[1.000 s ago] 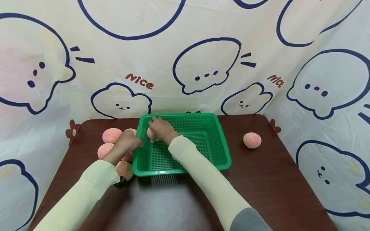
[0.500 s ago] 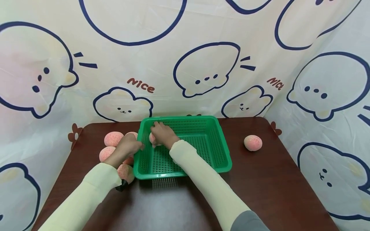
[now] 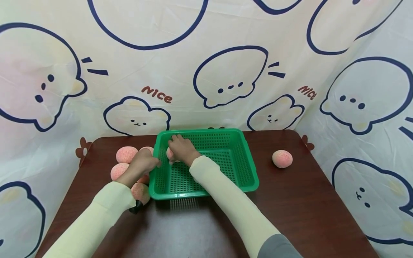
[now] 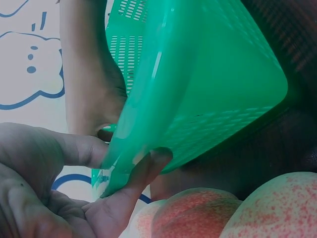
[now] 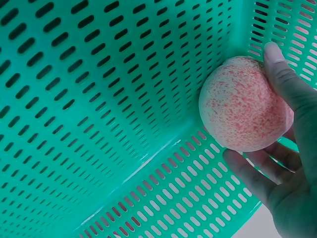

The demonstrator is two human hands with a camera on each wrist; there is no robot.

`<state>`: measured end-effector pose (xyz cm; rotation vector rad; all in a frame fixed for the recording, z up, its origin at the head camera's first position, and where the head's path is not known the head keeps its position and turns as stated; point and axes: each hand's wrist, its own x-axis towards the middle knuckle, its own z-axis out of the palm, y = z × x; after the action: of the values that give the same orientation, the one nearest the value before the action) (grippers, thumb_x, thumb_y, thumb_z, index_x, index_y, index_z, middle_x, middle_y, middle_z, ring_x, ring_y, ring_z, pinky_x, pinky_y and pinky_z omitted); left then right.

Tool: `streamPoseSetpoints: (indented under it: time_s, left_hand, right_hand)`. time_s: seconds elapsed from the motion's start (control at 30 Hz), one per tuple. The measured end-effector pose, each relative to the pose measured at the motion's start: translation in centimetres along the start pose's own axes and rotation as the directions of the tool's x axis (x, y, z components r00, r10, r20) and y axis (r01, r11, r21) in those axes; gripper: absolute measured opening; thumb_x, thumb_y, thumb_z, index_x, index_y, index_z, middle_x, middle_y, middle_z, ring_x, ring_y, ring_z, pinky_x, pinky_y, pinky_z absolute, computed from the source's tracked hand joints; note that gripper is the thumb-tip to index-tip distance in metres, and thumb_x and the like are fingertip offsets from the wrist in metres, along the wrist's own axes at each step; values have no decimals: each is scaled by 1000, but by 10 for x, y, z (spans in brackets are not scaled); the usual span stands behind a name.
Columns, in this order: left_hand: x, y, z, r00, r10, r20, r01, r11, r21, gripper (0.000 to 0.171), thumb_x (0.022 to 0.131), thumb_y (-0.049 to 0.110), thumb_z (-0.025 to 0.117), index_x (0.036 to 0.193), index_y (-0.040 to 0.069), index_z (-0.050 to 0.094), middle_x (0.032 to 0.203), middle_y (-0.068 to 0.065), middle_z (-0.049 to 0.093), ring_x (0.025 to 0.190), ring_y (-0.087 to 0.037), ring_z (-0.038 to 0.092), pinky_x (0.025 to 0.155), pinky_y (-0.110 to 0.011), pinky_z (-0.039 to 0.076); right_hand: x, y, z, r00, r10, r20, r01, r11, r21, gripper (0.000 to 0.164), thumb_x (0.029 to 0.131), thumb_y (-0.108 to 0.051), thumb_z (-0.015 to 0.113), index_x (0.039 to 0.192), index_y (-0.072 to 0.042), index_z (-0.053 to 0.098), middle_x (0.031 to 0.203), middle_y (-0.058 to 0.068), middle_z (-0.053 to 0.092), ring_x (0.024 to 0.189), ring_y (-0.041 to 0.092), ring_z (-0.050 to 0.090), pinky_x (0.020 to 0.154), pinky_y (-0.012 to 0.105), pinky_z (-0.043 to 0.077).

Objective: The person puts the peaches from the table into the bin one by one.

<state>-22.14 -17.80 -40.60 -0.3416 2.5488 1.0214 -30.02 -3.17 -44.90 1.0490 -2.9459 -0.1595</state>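
Note:
A green plastic basket (image 3: pixel 204 196) with slotted walls stands on the brown table. My left hand (image 3: pixel 143 163) pinches its left rim between thumb and fingers, as the left wrist view shows with the rim (image 4: pixel 148 109) in the grasp. Inside the basket, near its far left corner, my right hand (image 3: pixel 183 149) holds a pink speckled peach (image 5: pixel 242 104). The thumb lies on one side of the peach and the fingers curl around the other. In the head view the hand hides most of that peach.
Several peaches (image 3: pixel 126 154) lie left of the basket, partly behind my left hand and wrist. Another peach (image 3: pixel 282 158) sits alone on the table (image 3: pixel 300 200) to the right. A cartoon-printed cloth (image 3: pixel 180 71) hangs behind the table's far edge.
The head view has tilted slightly, so the whole scene sits a little lower than one second ago. Both hands keep their places, the left at the rim and the right on the peach.

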Motion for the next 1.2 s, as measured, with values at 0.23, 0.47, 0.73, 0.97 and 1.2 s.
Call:
streamPoseSetpoints:
  time_s: [0.23,0.47,0.73,0.97,1.2]
  left_hand:
    - [0,-1,0,1000,1,0,-1,1000,-11,17,83,9,60,91,-7,58,80,-15,61,56,-19,57,55,-34,51]
    - [-1,0,0,1000,-2,7,2,1000,-15,19,83,9,60,93,-7,58,88,-20,64,63,-21,61,61,-38,54]
    - [-2,2,-1,1000,3,-1,-3,1000,16,20,83,9,61,92,-8,59,85,-18,64,64,-21,61,61,-38,55]
    - [1,1,-1,1000,5,3,-5,1000,28,25,84,10,61,99,-10,57,92,-21,63,68,-22,62,61,-36,54]
    - [3,0,0,1000,0,-3,1,1000,21,22,83,9,62,96,-9,59,90,-20,63,64,-21,59,54,-32,49]
  right_hand:
    - [0,1,1,1000,-9,-11,9,1000,-1,55,74,-54,76,111,-16,60,117,3,53,102,15,52,74,32,54]
    - [-1,3,-2,1000,-19,-14,19,1000,5,57,76,-53,75,113,-14,59,118,4,54,103,16,53,75,32,55]
    - [-4,15,-12,1000,-11,-14,11,1000,3,65,76,-66,66,118,-18,59,121,1,56,105,15,54,75,35,55]
    - [-9,33,-20,999,-17,-29,17,1000,-3,56,87,-64,52,120,-19,59,120,0,53,102,13,52,74,34,54]
    - [-17,56,-29,997,-29,-75,30,999,16,73,77,-74,57,123,-18,55,128,0,51,107,14,49,90,33,47]
